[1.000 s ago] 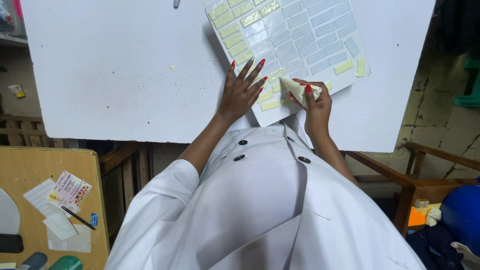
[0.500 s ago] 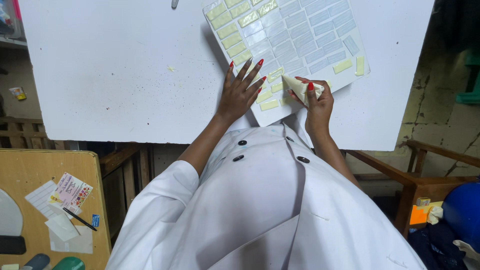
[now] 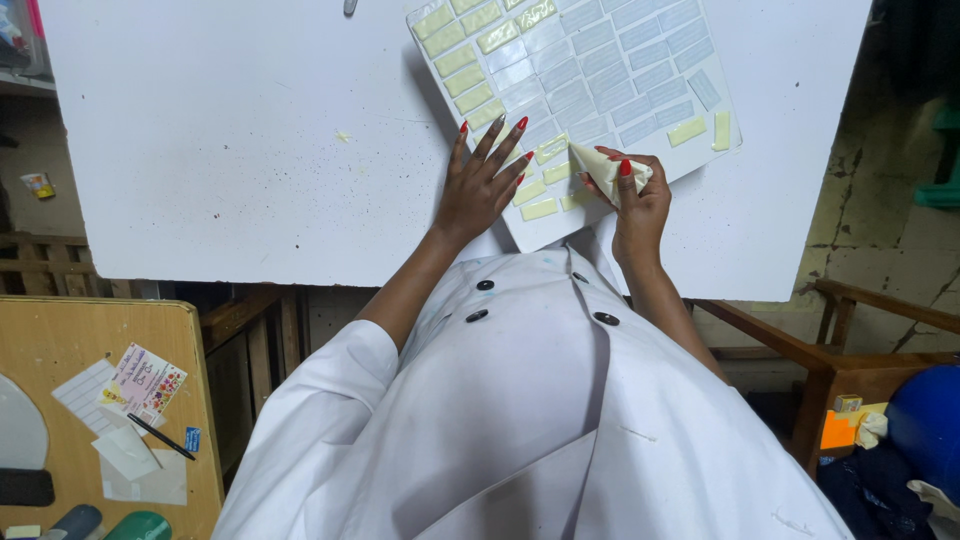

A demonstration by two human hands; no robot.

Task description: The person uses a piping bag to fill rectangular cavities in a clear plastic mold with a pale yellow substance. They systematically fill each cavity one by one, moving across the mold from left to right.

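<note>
The person in the white coat (image 3: pixel 560 420) is leaning over a white table (image 3: pixel 220 150) and filling a clear mould tray (image 3: pixel 590 90) of small rectangular pockets. The right hand (image 3: pixel 635 195) is clenching a pale piping bag (image 3: pixel 605 168), fingers wrapped around its body, and is pointing the tip toward a pocket in the near rows of the tray. The left hand (image 3: pixel 480 185) is lying flat with fingers spread and released, gripping nothing, its fingertips pressing on the tray's near left edge, seemingly steadying it. The tray is sitting tilted on the table near its front edge, with its near corner reaching that edge, just ahead of the person's chest. Judging by colour, the work is looking only partly done: the pockets along the left side, a few near the bag's tip and two at the right edge are showing pale yellow filling (image 3: pixel 470 60), while most of the pockets across the middle and far part are looking clear and unfilled. Off to the lower left, a wooden board (image 3: pixel 100 330) is holding papers (image 3: pixel 140 385) and a pen (image 3: pixel 160 437).
</note>
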